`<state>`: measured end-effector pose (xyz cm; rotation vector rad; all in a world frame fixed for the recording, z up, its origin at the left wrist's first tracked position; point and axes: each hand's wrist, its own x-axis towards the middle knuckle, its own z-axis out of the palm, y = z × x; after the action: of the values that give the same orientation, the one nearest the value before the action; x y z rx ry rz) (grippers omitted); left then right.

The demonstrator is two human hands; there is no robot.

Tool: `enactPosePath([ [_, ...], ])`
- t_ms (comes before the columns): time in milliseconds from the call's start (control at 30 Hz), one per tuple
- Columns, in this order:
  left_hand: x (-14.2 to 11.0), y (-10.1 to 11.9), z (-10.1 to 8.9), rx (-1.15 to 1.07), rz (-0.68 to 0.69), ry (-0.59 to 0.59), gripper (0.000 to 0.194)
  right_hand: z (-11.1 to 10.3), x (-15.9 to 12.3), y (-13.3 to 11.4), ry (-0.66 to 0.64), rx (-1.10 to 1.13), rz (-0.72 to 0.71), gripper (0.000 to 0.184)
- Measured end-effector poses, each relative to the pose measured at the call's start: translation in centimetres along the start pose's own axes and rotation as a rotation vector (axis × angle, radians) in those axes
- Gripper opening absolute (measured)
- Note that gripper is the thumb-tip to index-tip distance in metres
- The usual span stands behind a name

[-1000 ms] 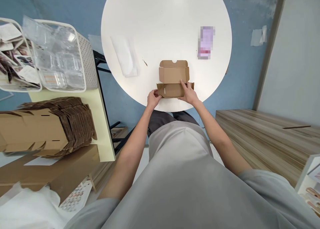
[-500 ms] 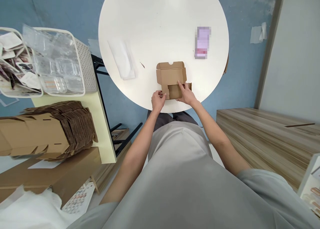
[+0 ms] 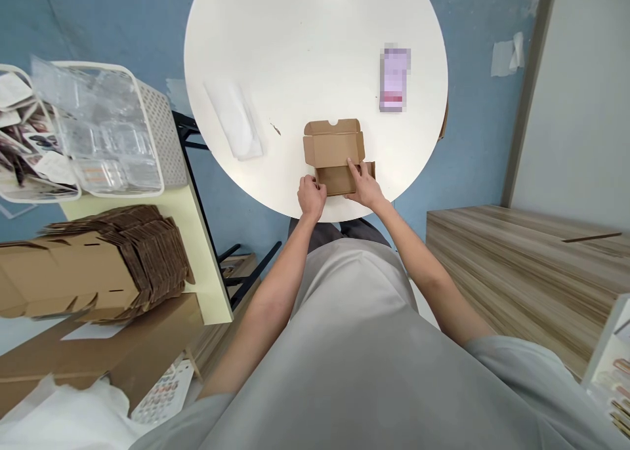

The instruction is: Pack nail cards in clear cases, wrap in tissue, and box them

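Observation:
A small brown cardboard box (image 3: 336,149) lies near the front edge of the round white table (image 3: 315,50), its lid laid back with side flaps spread. At the box's left end, my left hand (image 3: 312,196) has its fingers pinched on the side panel. My right hand (image 3: 365,187) grips the right end, thumb at the front wall and fingers over the inside. Part of the right side flap sticks out past those fingers. The inside of the box shows bare cardboard between my hands.
A purple blurred item (image 3: 394,79) lies at the table's right, and a folded white translucent packet (image 3: 233,122) at its left. Left of the table stand a basket of clear plastic packs (image 3: 113,128) and a stack of flat cardboard boxes (image 3: 147,253). A wooden cabinet (image 3: 516,260) is at right.
The left side flap, which lay partly across the box's inside, is now folded up at the left end under my left hand. My right hand keeps its hold. The view has shifted slightly.

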<state>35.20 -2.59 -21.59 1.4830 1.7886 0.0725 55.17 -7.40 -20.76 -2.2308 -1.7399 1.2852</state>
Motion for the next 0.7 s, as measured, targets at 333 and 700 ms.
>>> enactPosePath([
  [333, 1.4, -0.4, -0.6, 0.041, 0.017, -0.016, 0.009, -1.0, -1.3, 0.0, 0.083, 0.104, -0.029, 0.122],
  [700, 0.8, -0.8, -1.3, 0.104, 0.029, -0.042, 0.015, -1.0, -3.2, 3.4, 0.168, 0.355, 0.246, 0.052],
])
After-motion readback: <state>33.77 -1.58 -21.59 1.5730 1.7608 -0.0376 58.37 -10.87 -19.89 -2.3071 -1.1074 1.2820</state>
